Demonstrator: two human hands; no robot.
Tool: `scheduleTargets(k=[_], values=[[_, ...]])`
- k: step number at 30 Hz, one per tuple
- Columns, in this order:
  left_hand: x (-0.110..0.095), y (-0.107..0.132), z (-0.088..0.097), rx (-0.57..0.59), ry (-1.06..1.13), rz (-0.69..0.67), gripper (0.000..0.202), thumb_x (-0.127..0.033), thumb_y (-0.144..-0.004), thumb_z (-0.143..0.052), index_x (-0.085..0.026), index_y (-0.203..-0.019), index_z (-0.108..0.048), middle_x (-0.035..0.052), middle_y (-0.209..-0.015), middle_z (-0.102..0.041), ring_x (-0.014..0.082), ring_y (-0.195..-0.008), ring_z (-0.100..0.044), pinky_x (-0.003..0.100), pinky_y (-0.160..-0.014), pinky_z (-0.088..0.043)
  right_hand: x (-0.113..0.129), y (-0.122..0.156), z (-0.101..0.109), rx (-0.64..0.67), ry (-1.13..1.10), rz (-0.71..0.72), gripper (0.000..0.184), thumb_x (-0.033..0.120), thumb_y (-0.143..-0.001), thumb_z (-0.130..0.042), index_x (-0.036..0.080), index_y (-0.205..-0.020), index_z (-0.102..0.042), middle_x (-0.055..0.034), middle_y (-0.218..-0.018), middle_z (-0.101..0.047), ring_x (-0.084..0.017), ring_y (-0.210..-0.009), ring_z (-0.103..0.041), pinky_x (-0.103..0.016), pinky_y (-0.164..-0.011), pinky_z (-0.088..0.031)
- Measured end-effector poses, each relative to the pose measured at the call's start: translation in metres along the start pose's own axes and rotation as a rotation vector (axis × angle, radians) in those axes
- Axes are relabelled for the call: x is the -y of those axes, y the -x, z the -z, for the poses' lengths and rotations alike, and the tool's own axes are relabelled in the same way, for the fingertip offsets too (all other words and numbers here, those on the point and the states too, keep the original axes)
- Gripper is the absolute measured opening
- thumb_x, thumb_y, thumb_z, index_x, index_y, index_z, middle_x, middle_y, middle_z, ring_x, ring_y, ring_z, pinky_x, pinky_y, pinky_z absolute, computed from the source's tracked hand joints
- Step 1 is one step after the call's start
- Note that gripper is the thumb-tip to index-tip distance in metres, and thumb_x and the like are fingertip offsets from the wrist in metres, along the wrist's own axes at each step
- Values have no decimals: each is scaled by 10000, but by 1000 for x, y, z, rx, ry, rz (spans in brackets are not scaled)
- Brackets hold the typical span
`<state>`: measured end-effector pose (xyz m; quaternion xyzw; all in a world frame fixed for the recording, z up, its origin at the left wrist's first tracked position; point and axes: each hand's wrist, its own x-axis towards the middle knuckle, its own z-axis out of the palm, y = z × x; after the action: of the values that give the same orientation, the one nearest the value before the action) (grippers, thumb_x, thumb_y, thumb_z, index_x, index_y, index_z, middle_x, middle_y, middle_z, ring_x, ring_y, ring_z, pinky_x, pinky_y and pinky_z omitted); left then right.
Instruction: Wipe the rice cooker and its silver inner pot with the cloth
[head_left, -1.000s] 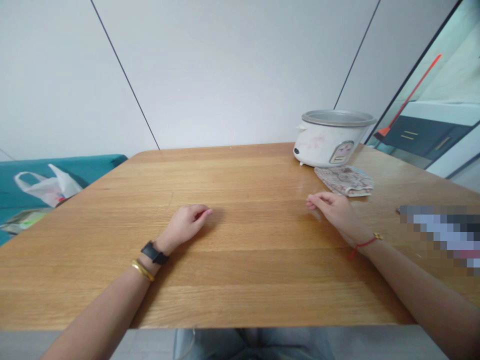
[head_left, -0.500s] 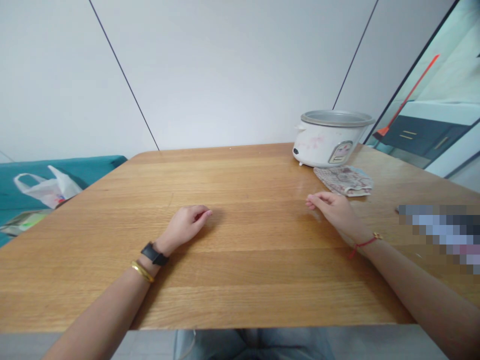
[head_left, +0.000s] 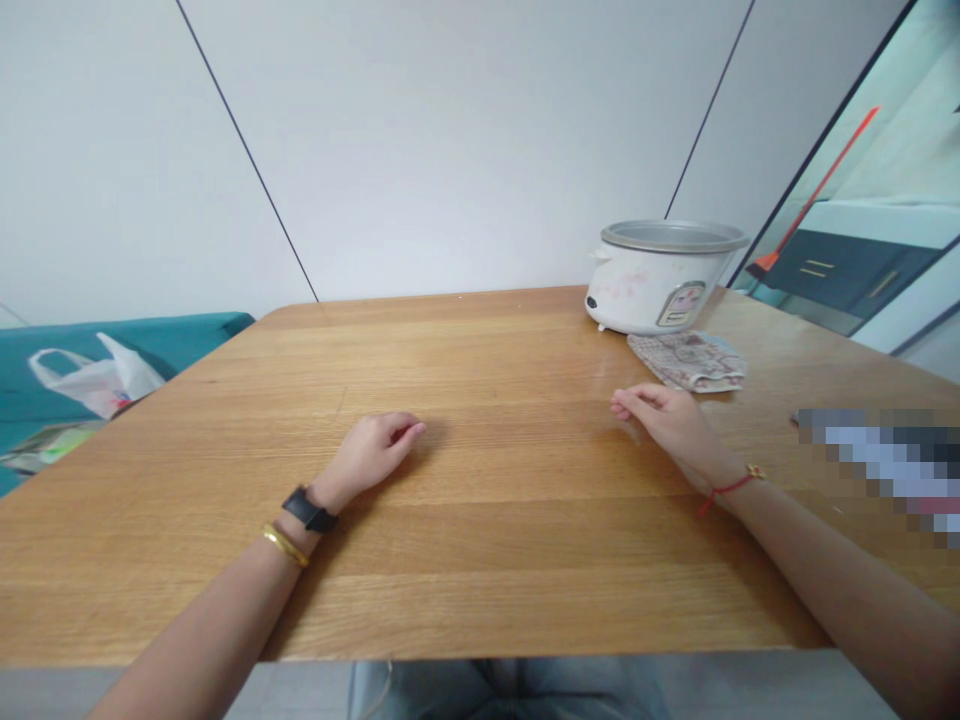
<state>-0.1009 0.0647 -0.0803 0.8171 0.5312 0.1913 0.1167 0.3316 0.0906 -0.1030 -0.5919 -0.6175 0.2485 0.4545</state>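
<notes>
My left hand [head_left: 377,448] rests on the wooden table [head_left: 480,540] left of the middle, its fingers curled in and the thumb against them. Nothing shows in it. A black watch and a gold bangle circle that wrist. On the right, my right hand [head_left: 670,420] lies on its side on the table, fingertips and thumb drawn together, with nothing visible between them. A red string bracelet is on this wrist. Just beyond the right hand lies a folded patterned cloth [head_left: 690,362], apart from the fingers. Behind the cloth stands a white rice cooker [head_left: 637,285] without a lid, grey inside.
A blurred-out patch [head_left: 892,465] covers something at the table's right side. A teal sofa [head_left: 202,335] with a white plastic bag [head_left: 101,380] stands to the left. A pale wall rises behind the table. An orange-handled broom [head_left: 817,195] leans beyond the doorway at right.
</notes>
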Motion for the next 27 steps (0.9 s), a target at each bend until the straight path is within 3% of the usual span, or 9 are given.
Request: scheduleTargets(k=[13,20,23,25,27], values=[[-2,1,1,7,-9,-2,412,-437,-1028,-420,-182,-875,-705,71,-828,-717,192,-742,-635,298,-692,-435,-1,-2,1,17,-20,-5,547,756,-717,-675,212,-727,-725,-85,-725,-734,-229,-679,-682,-388,-715,-574],[-5,2,0,12,-30,-22,393,-415,-1033,-417,-185,-874,-693,71,-830,-719,195,-750,-645,300,-699,-443,-10,-1,-9,14,-130,15,474,620,-721,-748,205,-949,-720,-89,-860,-748,-235,-764,-694,-410,-783,-589],[-12,-2,1,45,-105,-90,387,-389,-1040,-409,-184,-852,-677,70,-812,-716,202,-741,-646,322,-720,-453,-14,-33,1,-142,-142,64,476,469,-710,-798,223,-1097,-669,-120,-1155,-720,-264,-977,-686,-435,-913,-552],[-20,-7,2,60,-204,-183,377,-364,-1040,-413,-183,-832,-669,66,-779,-704,210,-746,-647,360,-782,-465,-15,-74,23,-380,-141,57,524,366,-726,-795,215,-1189,-603,-152,-1324,-639,-270,-1103,-646,-436,-978,-504],[-30,-13,3,50,-285,-301,345,-332,-1039,-420,-183,-869,-680,74,-841,-716,223,-822,-660,414,-883,-463,-16,-123,54,-647,-132,15,508,321,-806,-711,148,-1252,-540,-220,-1352,-583,-277,-1148,-613,-434,-930,-488]])
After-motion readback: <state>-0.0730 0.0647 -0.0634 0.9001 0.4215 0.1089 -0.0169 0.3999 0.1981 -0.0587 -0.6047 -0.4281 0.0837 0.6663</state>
